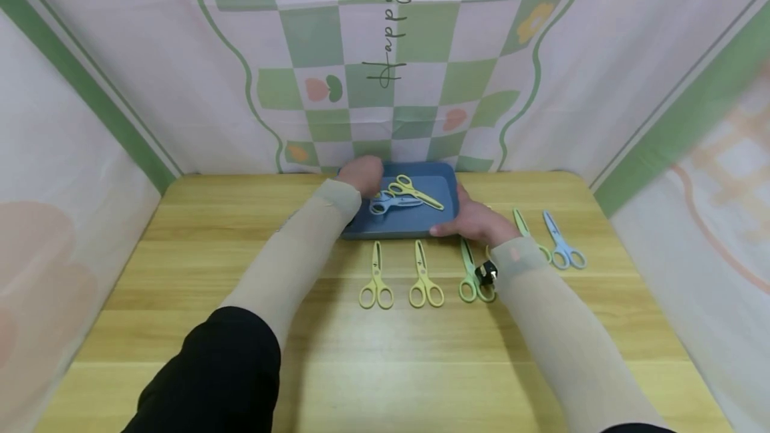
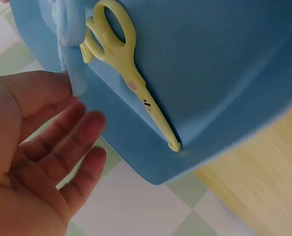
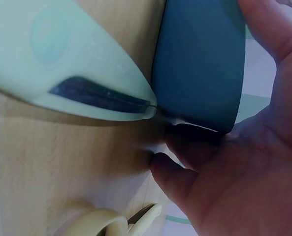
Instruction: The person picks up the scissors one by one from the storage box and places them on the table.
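Inside the left part of a blue tray [image 1: 394, 224], my left hand [image 1: 362, 176] reaches down, its back hiding the fingers in the head view. The left wrist view shows the left thumb and fingertips pinching the end of a pair of blue scissors [image 2: 72, 64]. Yellow scissors [image 2: 146, 101] lie beside it in the tray, across other blue scissors [image 1: 402, 202] in the head view. My right hand [image 1: 478, 220] grips the tray's right end, thumb at the front corner and fingers around the side and under its edge.
On the wooden table [image 1: 385, 366], in front of the tray, lie yellow scissors [image 1: 376, 279], more yellow scissors [image 1: 424, 279] and green scissors [image 1: 468, 269]. Farther right are green scissors [image 1: 522, 224] and blue scissors [image 1: 559, 242]. A patterned cloth [image 1: 363, 89] hangs behind the tray.
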`<state>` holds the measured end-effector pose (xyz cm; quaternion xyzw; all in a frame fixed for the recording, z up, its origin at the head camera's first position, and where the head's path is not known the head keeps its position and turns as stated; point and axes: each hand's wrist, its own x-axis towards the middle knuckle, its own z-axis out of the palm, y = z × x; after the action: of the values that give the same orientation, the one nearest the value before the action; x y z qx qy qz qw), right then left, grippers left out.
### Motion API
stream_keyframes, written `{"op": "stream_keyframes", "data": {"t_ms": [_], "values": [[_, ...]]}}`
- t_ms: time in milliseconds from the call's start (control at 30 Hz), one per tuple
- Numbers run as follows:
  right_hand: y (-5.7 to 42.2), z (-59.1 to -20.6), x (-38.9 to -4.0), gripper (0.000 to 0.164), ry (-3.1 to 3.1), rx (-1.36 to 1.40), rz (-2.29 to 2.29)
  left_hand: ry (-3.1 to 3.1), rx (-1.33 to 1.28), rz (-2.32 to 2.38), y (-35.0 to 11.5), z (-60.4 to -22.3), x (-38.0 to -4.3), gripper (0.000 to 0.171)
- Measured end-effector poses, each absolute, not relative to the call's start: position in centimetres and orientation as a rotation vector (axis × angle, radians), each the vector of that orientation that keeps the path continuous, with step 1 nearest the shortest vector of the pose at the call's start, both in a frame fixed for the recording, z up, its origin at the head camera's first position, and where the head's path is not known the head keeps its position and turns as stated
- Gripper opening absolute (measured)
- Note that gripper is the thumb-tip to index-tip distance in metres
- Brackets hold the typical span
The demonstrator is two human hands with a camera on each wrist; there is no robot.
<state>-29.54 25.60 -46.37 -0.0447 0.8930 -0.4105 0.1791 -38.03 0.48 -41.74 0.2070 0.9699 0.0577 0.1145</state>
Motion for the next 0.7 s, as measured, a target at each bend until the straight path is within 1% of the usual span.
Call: {"op": "stream_keyframes", "data": {"t_ms": [167, 400, 600, 700], "values": [[25.6, -46.4, -29.6, 0.135, 2.522, -0.132, -1.170, 2.860, 0.537, 0.206, -0.5, -41.7, -38.0, 0.014], [25.6, -46.3, -29.5, 0.135, 2.535, -0.114, -1.110, 2.882, 0.454, 0.331, -1.9, -40.8, -37.1, 0.020], [25.6, -46.3, -29.6, 0.136, 2.548, -0.112, -1.064, 2.939, 0.324, 0.535, -3.4, -40.3, -36.5, 0.011], [25.6, -46.3, -29.6, 0.135, 2.549, -0.120, -1.069, 2.941, 0.282, 0.629, -4.2, -40.1, -36.3, 0.010]]}}
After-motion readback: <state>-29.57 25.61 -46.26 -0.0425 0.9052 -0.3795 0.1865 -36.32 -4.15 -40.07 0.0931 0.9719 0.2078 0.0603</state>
